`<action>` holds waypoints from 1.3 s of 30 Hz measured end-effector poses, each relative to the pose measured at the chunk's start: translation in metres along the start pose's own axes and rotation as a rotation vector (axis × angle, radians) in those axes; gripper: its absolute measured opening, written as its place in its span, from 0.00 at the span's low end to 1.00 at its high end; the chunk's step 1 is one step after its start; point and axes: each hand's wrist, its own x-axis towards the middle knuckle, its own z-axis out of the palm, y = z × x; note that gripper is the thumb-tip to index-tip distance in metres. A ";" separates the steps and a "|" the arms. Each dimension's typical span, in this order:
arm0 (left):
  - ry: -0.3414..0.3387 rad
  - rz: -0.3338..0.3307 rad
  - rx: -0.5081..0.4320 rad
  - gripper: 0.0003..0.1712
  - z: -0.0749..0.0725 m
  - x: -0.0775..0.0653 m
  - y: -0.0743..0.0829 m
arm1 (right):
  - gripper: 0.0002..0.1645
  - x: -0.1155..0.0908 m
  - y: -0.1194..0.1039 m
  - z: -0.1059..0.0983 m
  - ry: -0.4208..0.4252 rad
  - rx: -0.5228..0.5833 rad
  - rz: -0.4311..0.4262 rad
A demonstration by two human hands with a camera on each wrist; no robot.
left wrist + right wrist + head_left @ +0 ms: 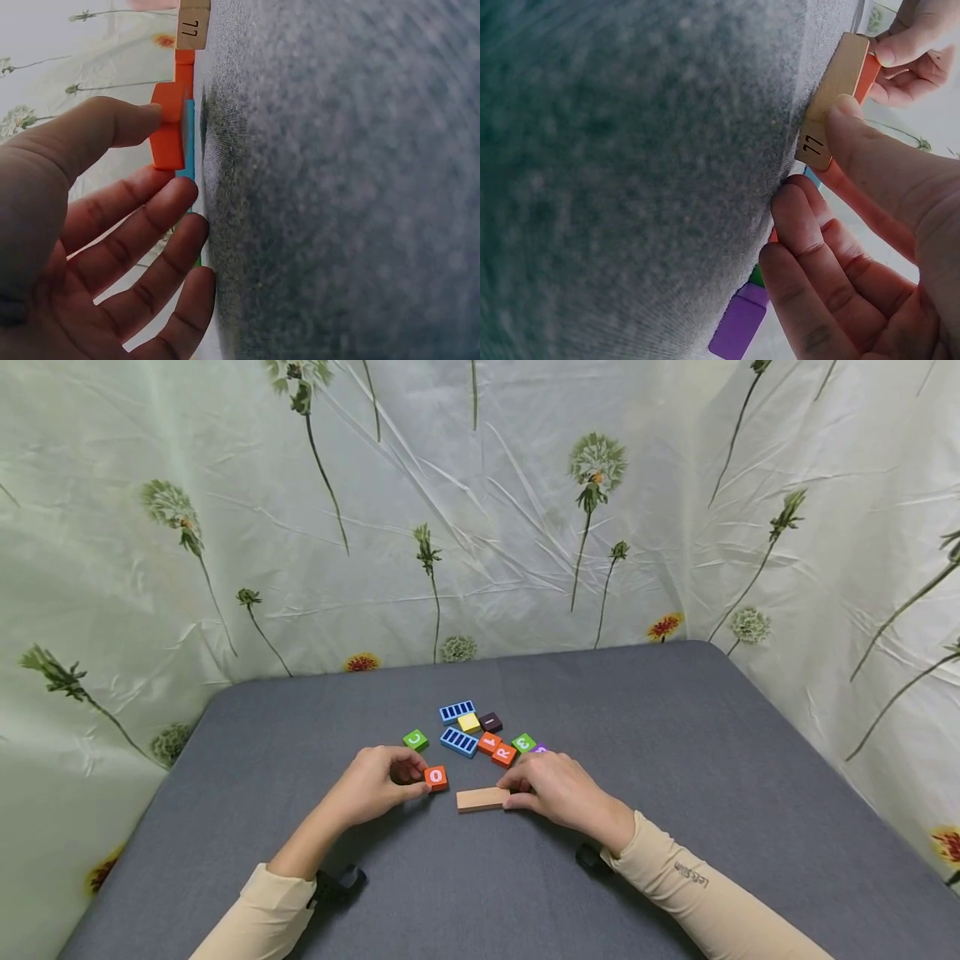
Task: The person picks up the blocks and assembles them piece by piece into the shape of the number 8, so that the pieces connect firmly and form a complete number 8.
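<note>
My left hand pinches an orange letter tile marked with a white O or 0, thumb on one side and fingertips on the other. In the left wrist view the orange tile is held just off the grey cloth, its remaining fingers spread loosely below. My right hand grips the right end of a plain wooden block between thumb and index finger. The right wrist view shows 77 printed on the end of this wooden block, with the orange tile behind it.
Beyond the hands lie a green C tile, two blue slotted pieces, a yellow tile, a dark tile, two orange tiles and a green tile. A purple tile sits beside the right hand. Grey cloth covers the table.
</note>
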 end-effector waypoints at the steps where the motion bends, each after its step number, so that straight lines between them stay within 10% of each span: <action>1: -0.002 0.001 0.010 0.09 0.000 0.000 0.001 | 0.10 0.000 0.000 0.000 -0.002 -0.001 0.002; 12: 0.033 -0.003 0.203 0.10 0.005 -0.006 0.013 | 0.10 -0.001 -0.002 0.000 -0.020 0.013 0.007; 39: 0.045 0.062 0.224 0.11 0.014 -0.011 0.020 | 0.10 -0.002 -0.002 -0.001 -0.029 0.001 0.000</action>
